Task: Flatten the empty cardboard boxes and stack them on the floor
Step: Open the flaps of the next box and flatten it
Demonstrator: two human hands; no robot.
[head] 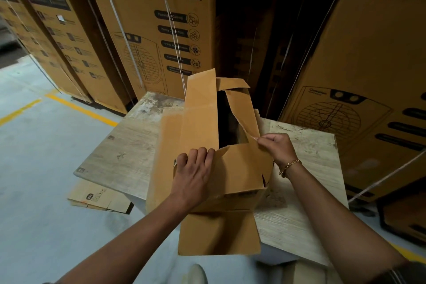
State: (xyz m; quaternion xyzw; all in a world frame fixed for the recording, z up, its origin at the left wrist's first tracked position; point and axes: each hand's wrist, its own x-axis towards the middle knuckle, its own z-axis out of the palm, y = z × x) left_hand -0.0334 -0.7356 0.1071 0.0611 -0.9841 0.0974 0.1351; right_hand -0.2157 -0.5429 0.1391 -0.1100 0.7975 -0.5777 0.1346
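An open brown cardboard box [198, 127] stands on a worn wooden table [124, 152], its flaps raised and its inside dark. My left hand [192, 173] presses down on the near flap, fingers curled over its edge. My right hand [277, 148], with a gold bracelet at the wrist, pinches the torn edge of the right-hand flap. One flap hangs down over the table's front edge. A flattened box [99, 198] lies on the floor under the table's left corner.
Tall strapped Crompton appliance cartons [166, 18] stand close behind the table, with more at the right [368, 76]. The grey floor [34, 168] at the left carries yellow lines [80, 108]. The toe of a light shoe [197, 274] shows at the bottom.
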